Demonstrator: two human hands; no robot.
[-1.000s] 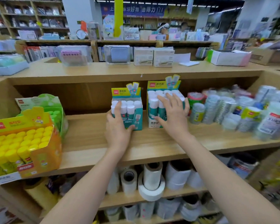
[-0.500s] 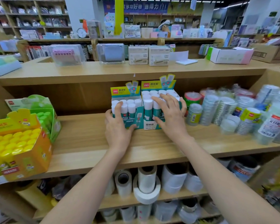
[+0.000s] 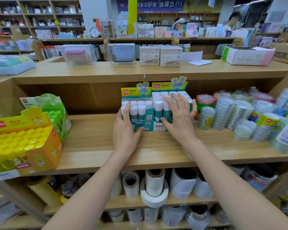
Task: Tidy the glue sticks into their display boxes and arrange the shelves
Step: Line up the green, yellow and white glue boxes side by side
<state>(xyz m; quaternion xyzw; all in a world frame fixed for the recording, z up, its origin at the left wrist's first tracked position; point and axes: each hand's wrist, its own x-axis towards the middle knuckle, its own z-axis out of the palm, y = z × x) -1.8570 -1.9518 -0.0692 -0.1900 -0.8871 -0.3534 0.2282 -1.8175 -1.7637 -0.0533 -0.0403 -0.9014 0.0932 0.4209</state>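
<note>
Two teal display boxes of white-capped glue sticks stand side by side, touching, at the middle of the wooden shelf (image 3: 93, 146). The smaller left box (image 3: 135, 93) is held by my left hand (image 3: 125, 131): fingers round its left side, thumb on the lower front. My right hand (image 3: 179, 118) lies spread over the tops of the sticks in the larger right box (image 3: 164, 86), with the thumb against the front and the outer fingers reaching past its right edge.
An orange box of yellow-capped glue sticks (image 3: 23, 141) sits at the shelf's left end, with a green box (image 3: 57, 110) behind it. Wrapped tape rolls (image 3: 222, 112) crowd the right side. Paper and tape rolls (image 3: 154, 185) fill the shelf below.
The right box has slid left until it touches the left box, with my right hand on it. My left hand has kept its hold on the left box.
</note>
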